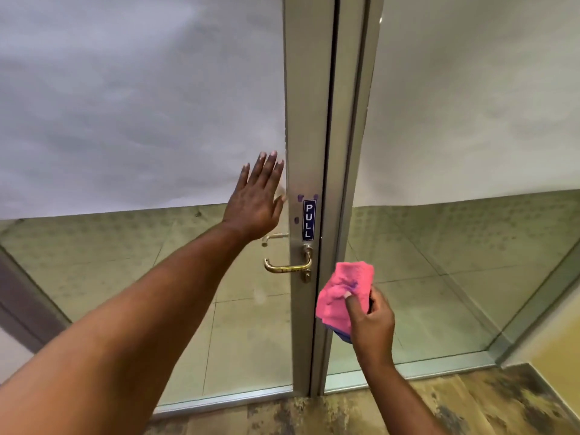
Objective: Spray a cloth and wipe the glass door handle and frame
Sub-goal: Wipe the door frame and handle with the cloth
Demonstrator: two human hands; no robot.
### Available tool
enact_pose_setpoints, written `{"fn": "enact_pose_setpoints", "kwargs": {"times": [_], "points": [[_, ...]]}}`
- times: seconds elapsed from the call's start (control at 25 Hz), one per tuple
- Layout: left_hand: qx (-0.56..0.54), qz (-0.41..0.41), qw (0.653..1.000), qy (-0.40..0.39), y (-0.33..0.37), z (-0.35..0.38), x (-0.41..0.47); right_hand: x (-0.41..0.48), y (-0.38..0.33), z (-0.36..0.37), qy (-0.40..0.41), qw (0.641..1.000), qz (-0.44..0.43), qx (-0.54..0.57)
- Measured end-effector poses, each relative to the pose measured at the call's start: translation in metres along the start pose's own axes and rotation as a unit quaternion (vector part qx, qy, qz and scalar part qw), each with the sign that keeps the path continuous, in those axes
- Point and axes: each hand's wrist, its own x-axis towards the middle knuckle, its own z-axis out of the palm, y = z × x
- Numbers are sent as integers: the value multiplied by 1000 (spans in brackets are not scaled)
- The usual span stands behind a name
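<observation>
A glass door with a silver metal frame [309, 120] fills the view. A brass lever handle [287, 267] sticks out to the left of the frame, below a blue PULL sticker [309, 220]. My left hand [255, 202] is flat and open against the glass, just left of the frame and above the handle. My right hand [372, 321] grips a bunched pink cloth [343, 293], held just right of the handle and close to the frame's edge. Something dark blue shows under the cloth. No spray bottle is in view.
A second glass panel [470, 136] stands to the right of the frame; both panels are frosted above and see-through below. Pale floor tiles [244, 334] show through the lower glass. A mottled brown floor [408, 409] lies on my side.
</observation>
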Motion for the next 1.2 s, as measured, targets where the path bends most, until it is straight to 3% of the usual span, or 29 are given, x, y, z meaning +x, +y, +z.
{"fn": "enact_pose_setpoints", "kwargs": {"times": [0.32, 0.44, 0.56, 0.76, 0.92, 1.2], "points": [[149, 80, 982, 83, -43, 31, 71, 92, -24, 52, 17, 995, -92, -32], [154, 90, 977, 116, -51, 45, 79, 123, -39, 76, 42, 984, -165, -57], [165, 102, 970, 147, -54, 53, 83, 147, -50, 101, 55, 978, -186, -80], [169, 115, 962, 178, -58, 60, 85, 165, -47, 144, 5, 965, -256, -62], [170, 120, 960, 190, -58, 61, 85, 171, -32, 157, -6, 958, -265, -113], [172, 120, 959, 192, -58, 58, 86, 175, 8, 161, -22, 910, -364, -198]]}}
